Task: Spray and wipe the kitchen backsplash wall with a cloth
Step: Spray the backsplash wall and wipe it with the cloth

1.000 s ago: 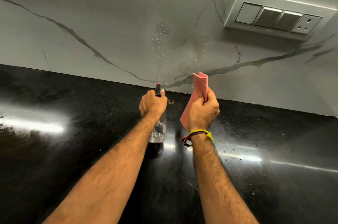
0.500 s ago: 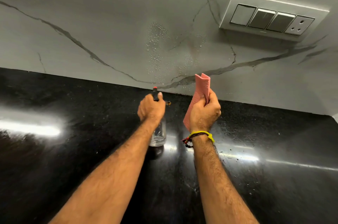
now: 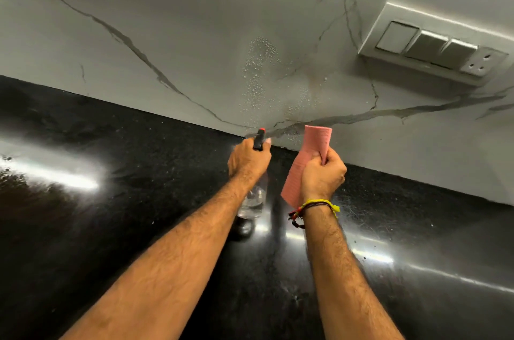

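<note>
The grey marble backsplash wall (image 3: pixel 194 34) carries a patch of spray droplets (image 3: pixel 258 72) straight ahead. My left hand (image 3: pixel 247 159) grips a clear spray bottle (image 3: pixel 254 199) by its black and red nozzle head (image 3: pixel 260 139), pointed at the wall; the bottle's base hangs just over the counter. To its right, my right hand (image 3: pixel 322 173) holds a folded pink cloth (image 3: pixel 314 142) upright, its top edge near the wall's lower seam. Neither the cloth nor the nozzle touches the wall.
A black polished countertop (image 3: pixel 111 214) runs below the wall, with bright light glare. A white switch and socket plate (image 3: pixel 436 47) sticks out of the wall at the upper right. A small dark object on the counter sits under the bottle.
The view has tilted and shifted, so the wall and switch plate sit differently in frame. Both hands hold the same things in nearly the same pose, slightly closer to the wall.
</note>
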